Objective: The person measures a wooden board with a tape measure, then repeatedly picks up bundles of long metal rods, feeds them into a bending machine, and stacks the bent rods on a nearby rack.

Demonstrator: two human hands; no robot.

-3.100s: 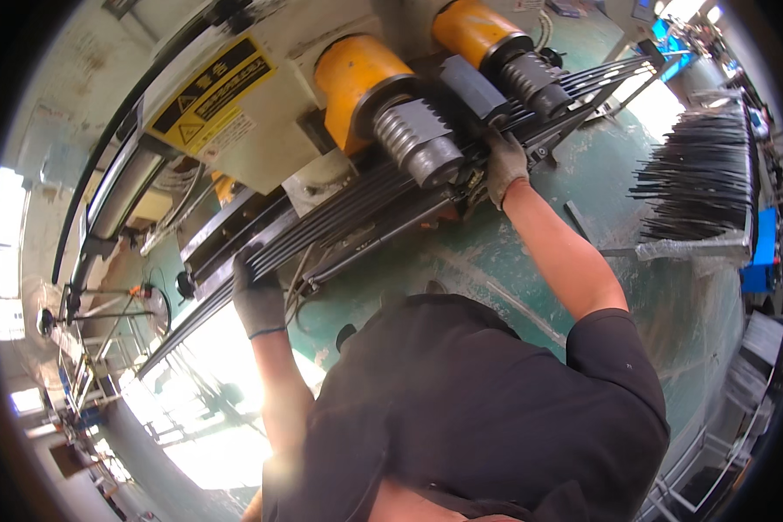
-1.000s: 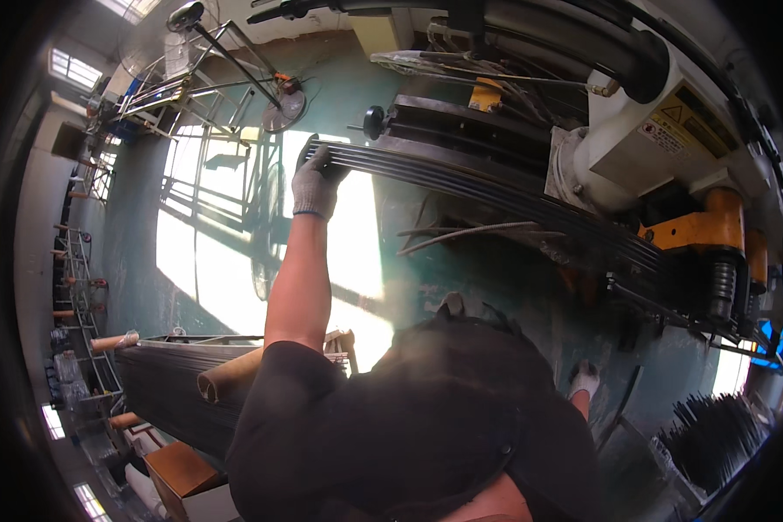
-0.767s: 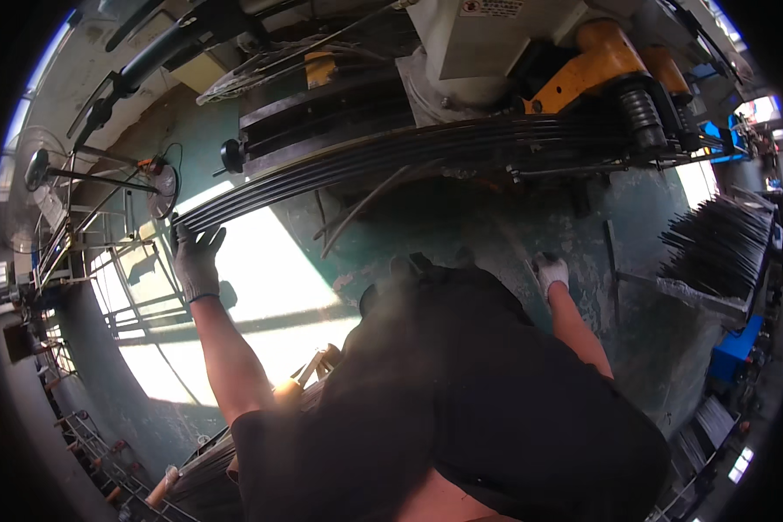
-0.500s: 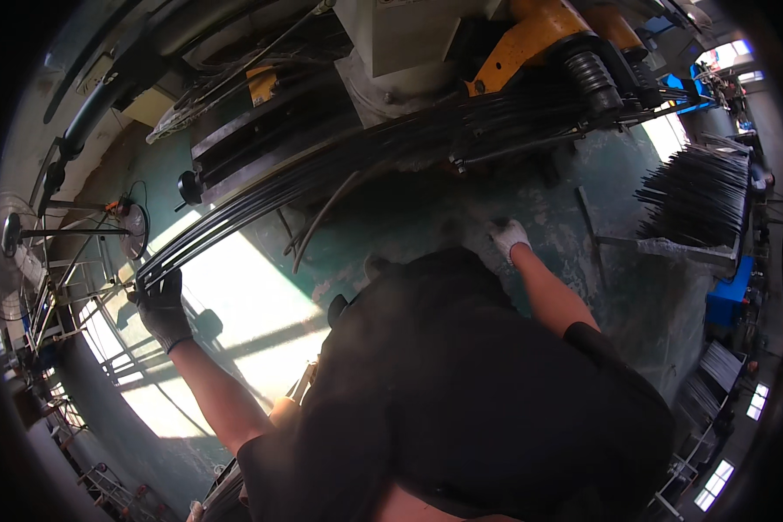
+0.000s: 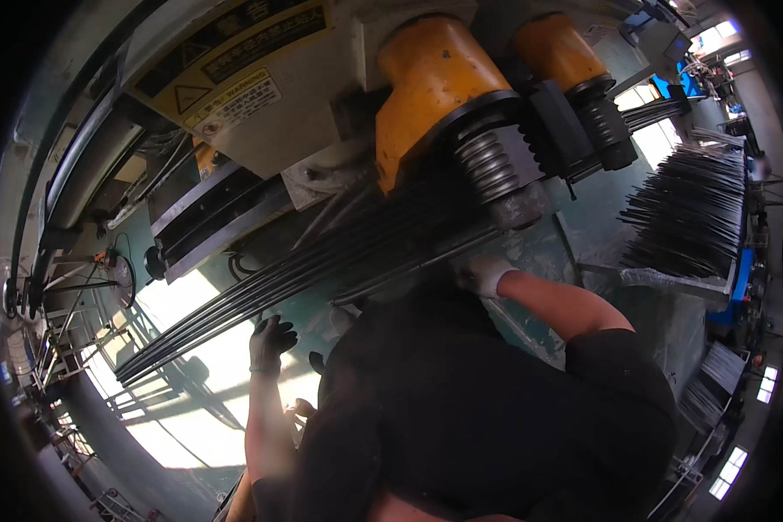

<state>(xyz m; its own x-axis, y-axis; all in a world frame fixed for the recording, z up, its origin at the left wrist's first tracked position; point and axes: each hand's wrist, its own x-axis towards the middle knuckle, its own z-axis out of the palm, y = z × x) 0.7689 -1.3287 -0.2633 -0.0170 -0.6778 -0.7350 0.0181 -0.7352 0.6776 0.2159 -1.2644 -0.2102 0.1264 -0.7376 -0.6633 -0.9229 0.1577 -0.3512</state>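
Note:
A bundle of long dark metal rods slants from the lower left up under the machine. My left hand, in a light glove with a dark palm, is just below the bundle, fingers apart and nothing seen in them. My right hand, in a whitish glove, is beneath the machine's coil spring, near a single dark rod that lies apart from the bundle. Its fingertips are in shadow, so I cannot tell whether they grip anything. My dark shirt hides the floor below.
Over the rods hangs a grey machine housing with orange cylindrical parts. At right stands a rack heaped with dark rods. A wheeled metal frame is at far left. Sunlight falls on the green floor.
My left hand has let go of the rods' left end and moved right, toward my body. My right hand has shifted left and down. The view has come closer to the machine.

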